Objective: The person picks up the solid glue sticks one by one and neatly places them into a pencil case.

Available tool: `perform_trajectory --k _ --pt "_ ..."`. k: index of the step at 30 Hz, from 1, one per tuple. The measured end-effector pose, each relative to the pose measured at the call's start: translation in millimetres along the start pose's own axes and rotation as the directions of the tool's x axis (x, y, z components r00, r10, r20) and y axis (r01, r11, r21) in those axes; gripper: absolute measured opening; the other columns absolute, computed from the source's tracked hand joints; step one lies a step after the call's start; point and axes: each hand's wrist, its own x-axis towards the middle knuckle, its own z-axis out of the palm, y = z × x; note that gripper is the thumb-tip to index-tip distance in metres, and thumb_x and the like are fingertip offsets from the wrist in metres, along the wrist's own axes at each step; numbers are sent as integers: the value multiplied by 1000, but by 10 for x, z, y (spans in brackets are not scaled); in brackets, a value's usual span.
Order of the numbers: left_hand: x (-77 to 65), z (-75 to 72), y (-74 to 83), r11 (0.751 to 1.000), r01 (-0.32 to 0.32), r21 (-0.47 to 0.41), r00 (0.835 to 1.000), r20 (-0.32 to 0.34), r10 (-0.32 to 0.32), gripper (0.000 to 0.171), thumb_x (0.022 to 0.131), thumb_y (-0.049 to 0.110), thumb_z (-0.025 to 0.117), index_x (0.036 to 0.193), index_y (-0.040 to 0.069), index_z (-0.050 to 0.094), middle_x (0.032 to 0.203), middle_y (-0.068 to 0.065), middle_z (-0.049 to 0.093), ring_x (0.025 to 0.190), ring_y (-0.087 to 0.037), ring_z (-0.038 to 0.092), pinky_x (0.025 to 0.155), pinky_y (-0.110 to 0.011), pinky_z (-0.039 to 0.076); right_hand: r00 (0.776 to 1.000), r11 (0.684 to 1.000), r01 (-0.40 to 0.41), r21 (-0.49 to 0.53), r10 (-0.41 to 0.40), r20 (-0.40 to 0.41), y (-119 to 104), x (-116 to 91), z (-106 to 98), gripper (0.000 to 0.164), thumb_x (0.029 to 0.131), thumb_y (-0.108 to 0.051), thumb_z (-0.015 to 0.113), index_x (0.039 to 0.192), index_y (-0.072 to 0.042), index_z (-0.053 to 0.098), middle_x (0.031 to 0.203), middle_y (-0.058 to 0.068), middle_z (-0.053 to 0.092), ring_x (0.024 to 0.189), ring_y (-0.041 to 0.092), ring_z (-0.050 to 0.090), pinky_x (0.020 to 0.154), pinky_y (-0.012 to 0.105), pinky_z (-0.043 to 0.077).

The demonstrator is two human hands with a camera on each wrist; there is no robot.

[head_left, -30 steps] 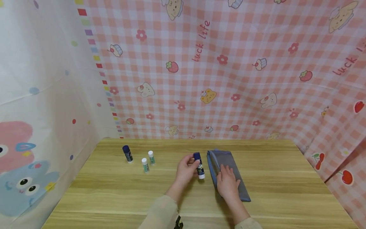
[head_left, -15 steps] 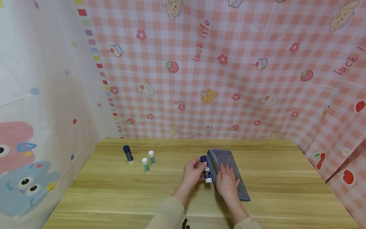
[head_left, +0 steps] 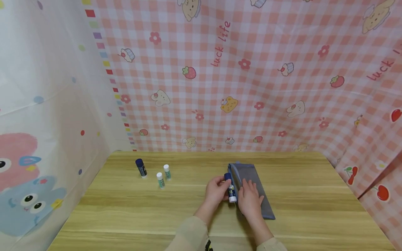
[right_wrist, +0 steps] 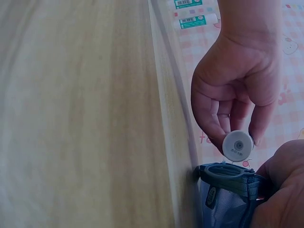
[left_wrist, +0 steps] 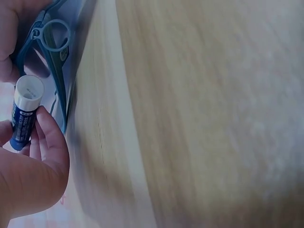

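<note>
My left hand (head_left: 216, 191) holds a glue stick (head_left: 231, 191) with a dark blue cap and a white base, its thumb on the near side. The stick lies at the mouth of a grey zip pouch (head_left: 249, 170), cap end tilted away from me. My right hand (head_left: 250, 200) grips the pouch at its gaping edge, fingers spread over the upper side; its thumb is mostly hidden. In the left wrist view the white base of the glue stick (left_wrist: 27, 97) faces up, beside the pouch's blue zipper and pull ring (left_wrist: 57, 35).
Another dark blue glue stick (head_left: 141, 168) stands at the left on the wooden table (head_left: 125, 216). Two smaller white-and-green glue sticks (head_left: 161, 180) stand near it. A pink checked cloth (head_left: 201, 87) hangs behind the table, and a white printed cloth (head_left: 62, 104) hangs at the left.
My left hand has moved right and slightly toward me with the glue stick, from beside the pouch to its open edge. The right hand has stayed on the pouch.
</note>
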Motion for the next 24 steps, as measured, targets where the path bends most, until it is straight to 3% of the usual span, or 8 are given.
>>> perform_trajectory --k 8,24 --pt "7 66 -11 999 28 40 999 -20 -27 31 94 18 70 115 -4 67 83 -4 64 58 -10 57 46 -25 55 1000 1000 4 2 -4 -7 6 2 4 44 103 -11 39 141 10 44 147 37 34 139 53 25 100 84 10" --pt "31 175 -29 993 -2 120 998 -64 10 22 91 16 72 102 -3 69 77 -2 67 54 -9 57 42 -24 53 1000 1000 5 9 -5 -15 24 5 19 44 103 -12 38 141 9 45 146 36 35 139 52 26 100 84 10"
